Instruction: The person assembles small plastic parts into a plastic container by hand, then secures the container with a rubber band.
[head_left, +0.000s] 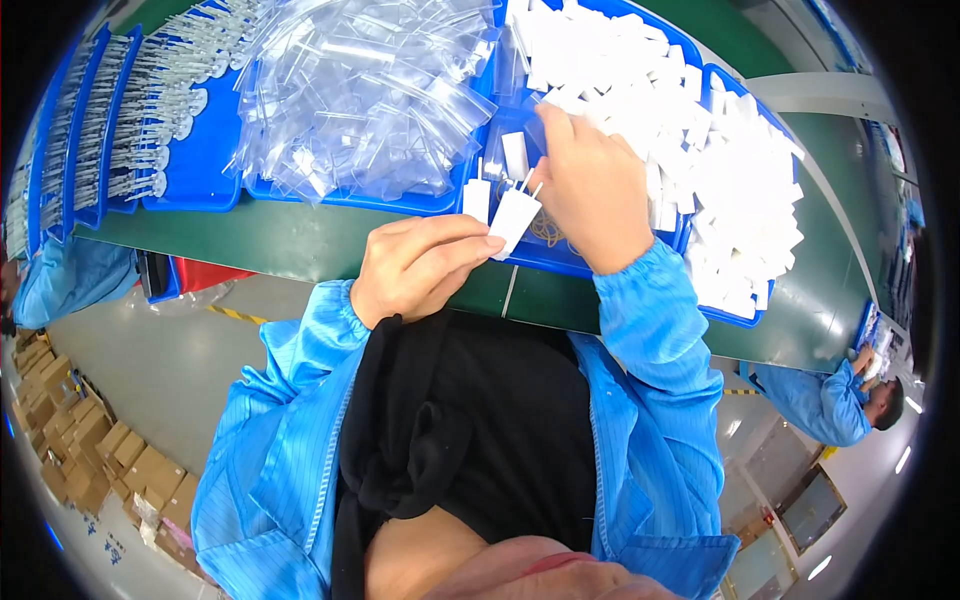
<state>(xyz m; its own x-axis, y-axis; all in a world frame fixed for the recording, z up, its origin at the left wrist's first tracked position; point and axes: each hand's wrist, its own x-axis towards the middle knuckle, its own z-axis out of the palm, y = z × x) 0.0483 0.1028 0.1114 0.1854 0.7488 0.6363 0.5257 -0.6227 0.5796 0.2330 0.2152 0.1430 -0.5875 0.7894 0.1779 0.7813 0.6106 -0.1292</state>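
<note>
My left hand point(420, 262) pinches a small white plug adapter point(515, 222) by its lower end, its two thin metal prongs pointing up and away from me. A second white adapter point(476, 200) with a prong stands just behind the fingertips; whether the hand also grips it I cannot tell. Close by on the right, my right hand point(590, 175) bends over a blue tray point(560, 264), fingers curled downward. Its fingertips are partly hidden, and anything in them does not show. Between the hands, another white piece point(514, 155) and some tan rubber bands point(545, 230) lie in that tray.
A heap of clear plastic bags point(360, 95) fills a blue bin ahead. White blocks point(610, 70) pile up in trays at the right point(740, 200). Racks of metal-pronged parts point(180, 90) stand at far left on the green table point(300, 232). Co-workers sit at both sides; cartons point(150, 475) lie behind.
</note>
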